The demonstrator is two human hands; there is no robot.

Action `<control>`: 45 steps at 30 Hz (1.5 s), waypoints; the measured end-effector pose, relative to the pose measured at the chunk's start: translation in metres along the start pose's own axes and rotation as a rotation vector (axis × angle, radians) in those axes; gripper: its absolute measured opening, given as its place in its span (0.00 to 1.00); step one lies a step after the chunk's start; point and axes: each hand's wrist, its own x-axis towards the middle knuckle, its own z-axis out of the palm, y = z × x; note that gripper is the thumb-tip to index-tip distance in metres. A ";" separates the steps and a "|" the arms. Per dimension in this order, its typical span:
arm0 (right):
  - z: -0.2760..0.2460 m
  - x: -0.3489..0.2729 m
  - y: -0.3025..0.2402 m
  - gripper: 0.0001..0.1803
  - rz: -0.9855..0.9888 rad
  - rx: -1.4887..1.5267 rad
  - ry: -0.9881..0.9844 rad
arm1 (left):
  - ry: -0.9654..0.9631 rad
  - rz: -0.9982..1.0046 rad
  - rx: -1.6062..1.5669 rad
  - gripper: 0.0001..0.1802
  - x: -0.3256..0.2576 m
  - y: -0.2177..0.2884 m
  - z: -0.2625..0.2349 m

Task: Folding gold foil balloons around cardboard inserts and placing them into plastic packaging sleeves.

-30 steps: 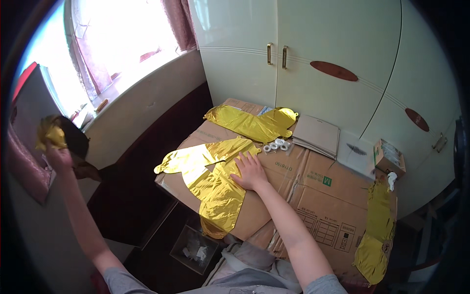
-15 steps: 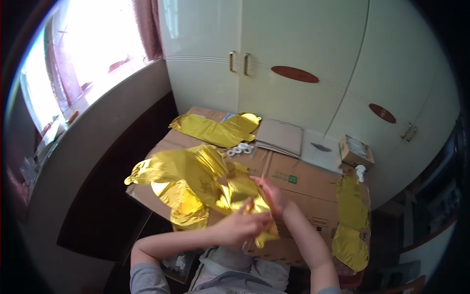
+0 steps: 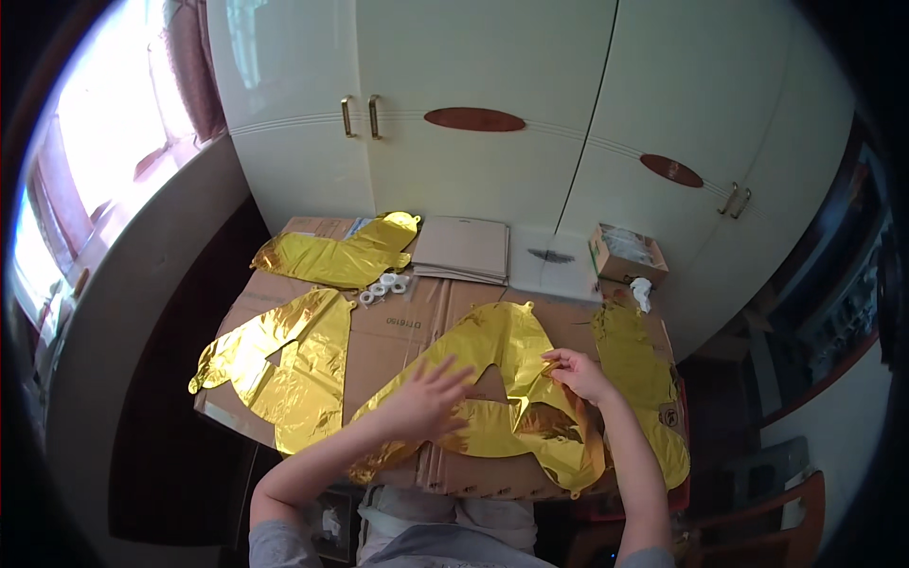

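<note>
A flat gold foil balloon (image 3: 507,431), shaped like a letter A, lies spread on the cardboard (image 3: 388,346) in front of me. My right hand (image 3: 579,376) pinches its right-hand edge, where the foil is creased and partly lifted. Over its left leg is my left hand (image 3: 431,402), fingers spread and a little blurred, gripping nothing; I cannot tell whether it touches the foil. A second A-shaped foil balloon (image 3: 317,369) lies to the left. Another gold foil balloon (image 3: 331,262) rests at the far left, and one more (image 3: 625,350) runs along the right side.
Several small white rolls (image 3: 383,288) sit beside the far balloon. Behind them are stacked greyish-brown sheets (image 3: 461,249) and a white sheet (image 3: 549,270). An open box (image 3: 628,257) and a crumpled white tissue (image 3: 641,292) stand at the far right. Cream cabinets (image 3: 473,57) rise behind.
The bunched foil I held in both hands is now laid apart as two flat balloons. My left hand has let go and spread; my right hand has moved right. The view has shifted right.
</note>
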 end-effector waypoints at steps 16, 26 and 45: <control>-0.133 0.063 0.032 0.17 -0.136 -0.874 0.799 | -0.087 -0.224 0.043 0.43 -0.021 -0.063 0.016; -0.224 0.084 0.078 0.09 0.314 -1.351 0.961 | 0.029 -0.277 -0.116 0.32 -0.032 -0.057 0.001; -0.157 -0.071 0.033 0.30 -0.126 -1.077 0.742 | 0.056 0.014 -0.158 0.22 0.025 -0.024 -0.005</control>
